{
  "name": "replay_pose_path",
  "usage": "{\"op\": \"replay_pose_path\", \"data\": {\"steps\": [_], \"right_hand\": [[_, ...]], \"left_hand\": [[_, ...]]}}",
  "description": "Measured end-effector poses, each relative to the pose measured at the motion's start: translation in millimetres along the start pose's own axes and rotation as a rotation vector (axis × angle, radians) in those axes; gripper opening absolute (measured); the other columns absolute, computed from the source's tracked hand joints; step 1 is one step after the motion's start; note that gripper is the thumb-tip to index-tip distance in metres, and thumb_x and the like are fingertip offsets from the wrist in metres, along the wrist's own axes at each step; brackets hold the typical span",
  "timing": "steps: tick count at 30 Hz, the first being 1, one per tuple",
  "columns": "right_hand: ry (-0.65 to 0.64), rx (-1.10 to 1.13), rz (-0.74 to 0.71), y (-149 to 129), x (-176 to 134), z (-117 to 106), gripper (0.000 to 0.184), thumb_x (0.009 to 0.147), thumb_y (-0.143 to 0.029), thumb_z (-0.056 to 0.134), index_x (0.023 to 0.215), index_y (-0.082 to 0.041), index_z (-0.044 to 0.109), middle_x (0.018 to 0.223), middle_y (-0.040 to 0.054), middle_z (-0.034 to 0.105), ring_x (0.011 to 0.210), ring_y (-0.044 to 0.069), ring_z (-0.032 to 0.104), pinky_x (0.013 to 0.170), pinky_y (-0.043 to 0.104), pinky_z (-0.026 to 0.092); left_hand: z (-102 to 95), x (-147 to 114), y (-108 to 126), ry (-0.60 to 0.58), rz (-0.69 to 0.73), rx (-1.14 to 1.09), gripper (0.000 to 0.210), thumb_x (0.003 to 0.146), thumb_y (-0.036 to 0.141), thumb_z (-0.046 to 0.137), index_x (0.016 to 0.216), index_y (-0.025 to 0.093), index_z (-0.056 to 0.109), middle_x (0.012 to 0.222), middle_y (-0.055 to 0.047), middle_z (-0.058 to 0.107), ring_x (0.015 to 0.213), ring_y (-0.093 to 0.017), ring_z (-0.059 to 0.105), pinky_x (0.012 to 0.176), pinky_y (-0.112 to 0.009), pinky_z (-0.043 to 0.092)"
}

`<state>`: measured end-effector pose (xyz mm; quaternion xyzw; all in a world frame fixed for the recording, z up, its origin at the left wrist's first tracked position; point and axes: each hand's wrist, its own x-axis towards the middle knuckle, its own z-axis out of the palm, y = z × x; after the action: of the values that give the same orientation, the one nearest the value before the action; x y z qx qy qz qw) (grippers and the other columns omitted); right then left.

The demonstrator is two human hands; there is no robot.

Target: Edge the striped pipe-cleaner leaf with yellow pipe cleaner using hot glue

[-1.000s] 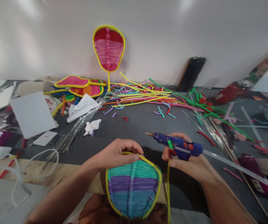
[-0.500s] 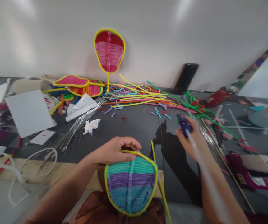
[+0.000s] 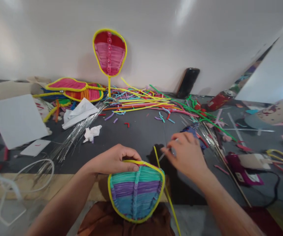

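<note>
So the striped panel [image 3: 136, 185] sat bottom centre, its top edge pinched between the left hand's [image 3: 118, 160] thumb and fingers. A yellow strip [image 3: 171, 205] ran past its right side. Right of centre, the right hand [image 3: 187, 155] had half-curled fingers, couldn't tell what they gripped, with a blue glue gun [image 3: 193, 131] behind. My guess: mid-assembly, and the next move called for keeping that panel steady.

Beyond the panel [image 3: 136, 191] lie pipe cleaners [image 3: 145, 102] — phone [image 3: 188, 82] behind them, can [image 3: 219, 100] to its right.
</note>
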<state>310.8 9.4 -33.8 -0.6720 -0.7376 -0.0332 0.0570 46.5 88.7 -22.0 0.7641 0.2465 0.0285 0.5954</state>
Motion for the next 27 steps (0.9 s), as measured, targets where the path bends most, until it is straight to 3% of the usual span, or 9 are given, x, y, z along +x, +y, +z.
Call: {"op": "replay_pose_path", "data": {"steps": [3,5,8,11,14,18,27], "right_hand": [[-0.206,0.071,-0.083,-39.9,-3.3,7.3,0.021,0.086,-0.035,0.059,0.075,-0.021,0.069,0.097,0.0092,0.065,0.096,0.029,0.051,0.076,0.041,0.038],[-0.228,0.172,-0.064,-49.3,-2.9,17.6,0.013,0.083,-0.021,0.061,0.071,-0.020,0.067,0.091,0.0082,0.066,0.092,0.026,0.054,0.073,0.037,0.038],[-0.115,0.321,0.020,-43.0,-0.7,26.6,0.014,0.082,-0.012,0.058,0.070,-0.019,0.063,0.086,0.0078,0.067,0.086,0.023,0.058,0.071,0.033,0.042],[0.036,0.607,0.104,-32.2,-1.6,16.9,0.013,0.092,-0.020,0.048,0.086,-0.019,0.060,0.077,0.0034,0.067,0.067,0.016,0.061,0.061,0.027,0.046],[0.154,0.890,0.015,-34.1,-7.1,-2.3,0.012,0.093,-0.023,0.047,0.091,-0.021,0.059,0.072,-0.0005,0.066,0.057,0.012,0.060,0.054,0.022,0.046],[0.168,0.812,-0.267,-50.0,-13.9,-12.0,0.011,0.089,-0.016,0.054,0.089,-0.021,0.064,0.076,0.0017,0.068,0.068,0.013,0.062,0.062,0.022,0.047],[0.205,0.763,-0.274,-58.1,-13.9,-2.0,0.013,0.088,-0.013,0.053,0.087,-0.019,0.064,0.073,0.0012,0.065,0.067,0.012,0.059,0.063,0.022,0.045]], "left_hand": [[1.5,0.5,0.9,0.018,0.031,0.008,0.028,0.085,0.038,0.062,0.100,0.015,0.070,0.089,-0.002,0.072,0.078,-0.013,0.063,0.068,-0.016,0.044],[2.9,0.3,1.6,0.036,0.037,0.016,0.029,0.087,0.038,0.060,0.100,0.015,0.070,0.089,-0.002,0.072,0.079,-0.013,0.063,0.068,-0.016,0.044],[4.5,-0.3,1.9,0.045,0.049,0.012,0.029,0.089,0.038,0.057,0.100,0.014,0.070,0.091,-0.003,0.072,0.081,-0.014,0.064,0.070,-0.016,0.045],[4.9,-0.1,0.6,0.047,0.048,-0.001,0.031,0.089,0.038,0.055,0.102,0.014,0.070,0.093,-0.004,0.073,0.084,-0.015,0.065,0.072,-0.017,0.046],[5.1,0.4,-1.0,0.061,0.049,0.003,0.030,0.089,0.037,0.056,0.104,0.015,0.069,0.095,-0.003,0.073,0.085,-0.016,0.065,0.073,-0.018,0.046],[5.9,0.4,-0.2,0.071,0.052,0.026,0.026,0.088,0.032,0.056,0.104,0.016,0.069,0.095,-0.002,0.072,0.086,-0.015,0.064,0.075,-0.019,0.045],[7.8,-0.2,2.9,0.070,0.057,-0.060,0.030,0.088,0.037,0.056,0.100,0.013,0.068,0.088,-0.003,0.072,0.078,-0.013,0.063,0.069,-0.017,0.045]]}}
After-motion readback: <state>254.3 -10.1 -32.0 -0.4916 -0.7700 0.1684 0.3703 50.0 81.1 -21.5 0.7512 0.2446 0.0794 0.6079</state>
